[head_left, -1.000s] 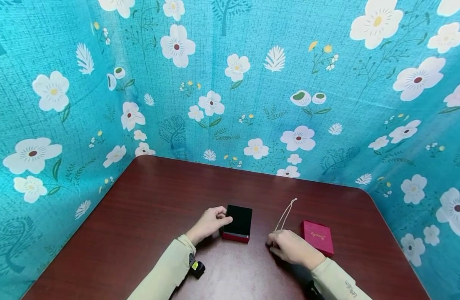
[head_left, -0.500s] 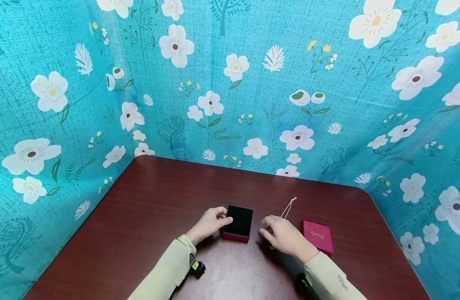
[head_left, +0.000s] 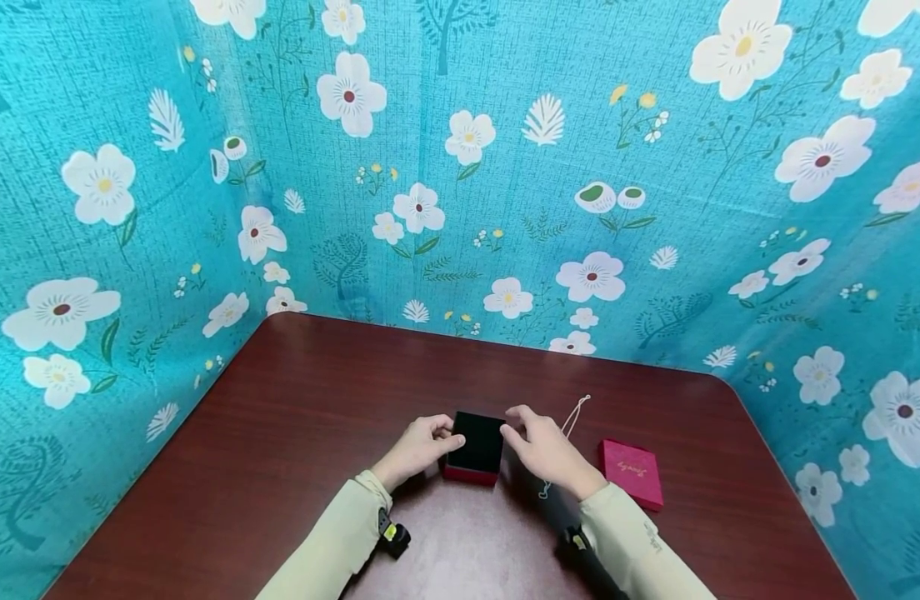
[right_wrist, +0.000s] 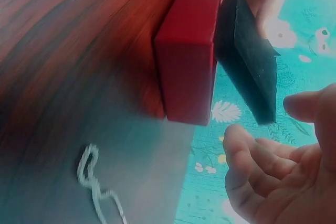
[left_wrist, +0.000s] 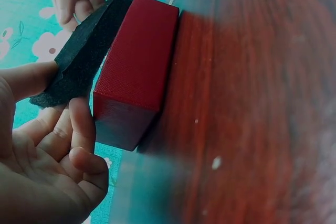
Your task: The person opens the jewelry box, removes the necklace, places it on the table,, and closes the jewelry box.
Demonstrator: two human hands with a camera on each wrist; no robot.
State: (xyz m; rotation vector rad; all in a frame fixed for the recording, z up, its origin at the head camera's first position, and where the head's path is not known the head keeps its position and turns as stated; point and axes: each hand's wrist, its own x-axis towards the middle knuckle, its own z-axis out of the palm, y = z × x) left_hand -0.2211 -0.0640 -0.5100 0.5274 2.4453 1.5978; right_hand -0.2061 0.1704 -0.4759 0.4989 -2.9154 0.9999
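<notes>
A black padded insert (head_left: 478, 440) is tilted above a small red box base (head_left: 471, 476) on the table. My left hand (head_left: 418, 454) pinches one end of the insert between thumb and fingers, as the left wrist view shows. On the insert's other side is my right hand (head_left: 546, 454), thumb and fingers spread around its free end. A gap shows between those fingers and the insert (right_wrist: 249, 59) in the right wrist view. Beneath and beside the right hand lies a thin pale chain (head_left: 576, 417), looped at its end; the hand hides its middle in the head view.
A red box lid (head_left: 631, 473) with gold lettering lies to the right of the chain. The dark reddish-brown table (head_left: 340, 375) ends at the back against a turquoise flowered curtain (head_left: 430, 275).
My right hand has left the chain's near end and moved left, its fingers opening, to the box's right side. My left hand has stayed at the insert.
</notes>
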